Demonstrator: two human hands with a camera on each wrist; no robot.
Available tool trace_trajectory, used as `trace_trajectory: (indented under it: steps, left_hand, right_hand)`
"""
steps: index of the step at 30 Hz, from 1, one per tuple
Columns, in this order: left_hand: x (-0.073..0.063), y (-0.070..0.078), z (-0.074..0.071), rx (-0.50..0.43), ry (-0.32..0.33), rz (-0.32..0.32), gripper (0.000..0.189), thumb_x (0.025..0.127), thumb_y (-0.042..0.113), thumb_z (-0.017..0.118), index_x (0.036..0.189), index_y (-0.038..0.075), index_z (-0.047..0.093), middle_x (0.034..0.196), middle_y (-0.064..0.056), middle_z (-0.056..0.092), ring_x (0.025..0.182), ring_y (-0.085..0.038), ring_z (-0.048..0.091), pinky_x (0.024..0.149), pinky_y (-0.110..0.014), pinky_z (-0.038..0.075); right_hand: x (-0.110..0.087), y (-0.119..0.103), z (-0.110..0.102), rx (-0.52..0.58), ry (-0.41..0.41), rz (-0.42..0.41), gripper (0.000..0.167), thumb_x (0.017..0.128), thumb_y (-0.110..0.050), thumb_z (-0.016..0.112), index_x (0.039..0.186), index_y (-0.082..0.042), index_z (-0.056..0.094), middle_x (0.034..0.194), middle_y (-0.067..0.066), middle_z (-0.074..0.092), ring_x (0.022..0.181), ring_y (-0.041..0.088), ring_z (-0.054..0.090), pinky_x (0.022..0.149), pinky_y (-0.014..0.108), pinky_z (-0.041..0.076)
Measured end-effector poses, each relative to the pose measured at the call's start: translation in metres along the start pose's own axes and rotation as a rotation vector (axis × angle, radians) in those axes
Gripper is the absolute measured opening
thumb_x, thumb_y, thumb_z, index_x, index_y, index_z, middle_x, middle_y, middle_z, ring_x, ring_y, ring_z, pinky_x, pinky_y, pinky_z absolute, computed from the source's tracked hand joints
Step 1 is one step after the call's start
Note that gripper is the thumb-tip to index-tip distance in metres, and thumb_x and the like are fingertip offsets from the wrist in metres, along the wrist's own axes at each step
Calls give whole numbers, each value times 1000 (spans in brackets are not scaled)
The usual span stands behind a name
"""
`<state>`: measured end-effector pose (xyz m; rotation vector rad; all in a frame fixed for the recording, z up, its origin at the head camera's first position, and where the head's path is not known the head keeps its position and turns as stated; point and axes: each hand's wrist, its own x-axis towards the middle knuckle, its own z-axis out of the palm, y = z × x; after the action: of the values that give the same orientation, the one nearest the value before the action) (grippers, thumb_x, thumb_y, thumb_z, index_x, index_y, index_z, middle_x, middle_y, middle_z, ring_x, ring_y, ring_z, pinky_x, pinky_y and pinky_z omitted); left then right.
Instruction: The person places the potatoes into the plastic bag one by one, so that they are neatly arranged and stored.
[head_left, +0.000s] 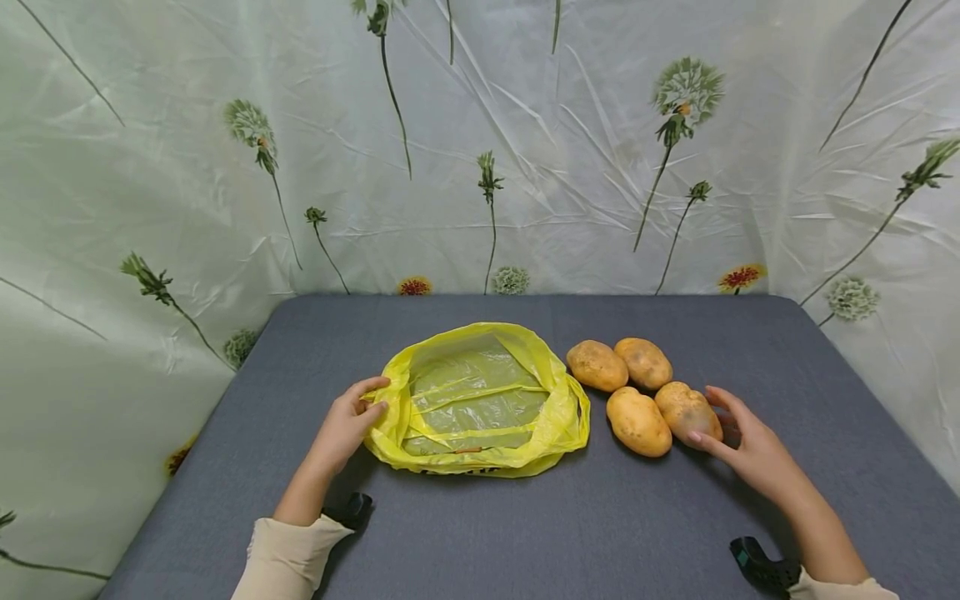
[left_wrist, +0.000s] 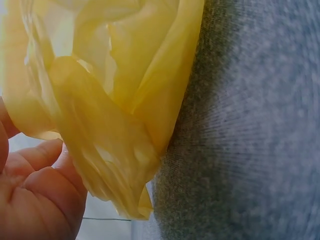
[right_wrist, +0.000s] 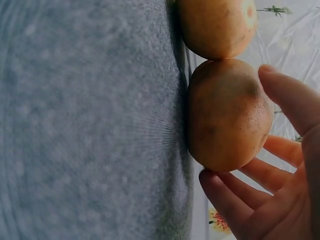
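A yellow plastic bag (head_left: 480, 454) lies on the table with its mouth spread upward, its see-through inside showing. At the bag's left rim, my left hand (head_left: 347, 423) holds the edge between thumb and fingers. The left wrist view shows the creased yellow plastic (left_wrist: 110, 145) beside that hand (left_wrist: 42, 192). Right of the bag sit several potatoes in a cluster. My right hand (head_left: 757, 450) has its thumb and fingers around the nearest potato (head_left: 687, 412), which still rests on the table. In the right wrist view, fingers curve round this potato (right_wrist: 227, 117), with the thumb over its upper side.
Three other potatoes, one at the back left (head_left: 597, 366), one at the back right (head_left: 643, 363) and one in front (head_left: 639, 422), lie between the bag and my right hand. The table has a grey cloth (head_left: 525, 542). A flower-printed curtain (head_left: 570, 167) hangs behind it.
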<state>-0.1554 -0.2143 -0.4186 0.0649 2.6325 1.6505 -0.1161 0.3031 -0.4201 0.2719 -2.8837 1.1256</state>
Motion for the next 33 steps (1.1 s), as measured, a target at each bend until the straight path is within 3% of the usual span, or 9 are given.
trace_trajectory:
  steps: [7, 18, 21, 24, 26, 30, 33]
  left_hand:
    - [-2, 0, -1, -36, -9, -13, 37, 90, 8, 53, 126, 3, 47, 80, -10, 48, 61, -12, 43, 52, -24, 39]
    - [-1, 0, 1, -61, -3, -13, 35, 89, 4, 53, 124, 3, 48, 76, -10, 48, 60, -13, 44, 50, -24, 40]
    - [-1, 0, 0, -60, -6, -12, 36, 89, 5, 54, 124, 3, 48, 78, -10, 49, 61, -12, 45, 51, -24, 40]
    - [0, -1, 0, -61, -9, -9, 36, 89, 6, 54, 124, 2, 48, 81, -10, 49, 62, -12, 45, 52, -24, 41]
    - [0, -2, 0, -61, -11, -8, 37, 89, 6, 54, 125, 2, 47, 84, -11, 50, 63, -12, 46, 52, -24, 41]
    - [0, -2, 1, -55, -9, -6, 37, 89, 5, 54, 125, 2, 48, 91, -14, 51, 65, -13, 47, 53, -24, 42]
    - [0, -2, 1, -50, -5, -3, 36, 89, 5, 54, 124, 2, 48, 92, -15, 51, 65, -13, 47, 53, -24, 42]
  right_hand:
    - [-1, 4, 2, 5, -4, 16, 68, 85, -27, 62, 137, 0, 28, 130, 30, 34, 101, 48, 48, 74, 56, 42]
    - [-3, 0, -1, -18, 111, -21, 66, 83, -22, 66, 135, 1, 33, 122, 31, 43, 96, 45, 52, 70, 54, 42]
    - [-2, -3, -2, -39, 159, -33, 66, 80, -19, 69, 134, 0, 36, 114, 29, 51, 92, 32, 58, 69, 41, 45]
    - [-2, -6, -3, -42, 187, -34, 66, 79, -18, 70, 134, -2, 37, 114, 27, 52, 91, 27, 57, 68, 29, 45]
    - [-1, -7, -3, -31, 188, -30, 66, 80, -19, 69, 135, -3, 36, 119, 26, 49, 94, 30, 56, 69, 30, 46]
    - [2, -12, -2, -8, 182, -36, 67, 82, -20, 68, 137, -4, 33, 126, 26, 43, 99, 43, 51, 74, 48, 42]
    - [4, -17, -1, 1, 188, -60, 67, 81, -19, 68, 137, -5, 33, 127, 26, 42, 99, 44, 50, 75, 55, 39]
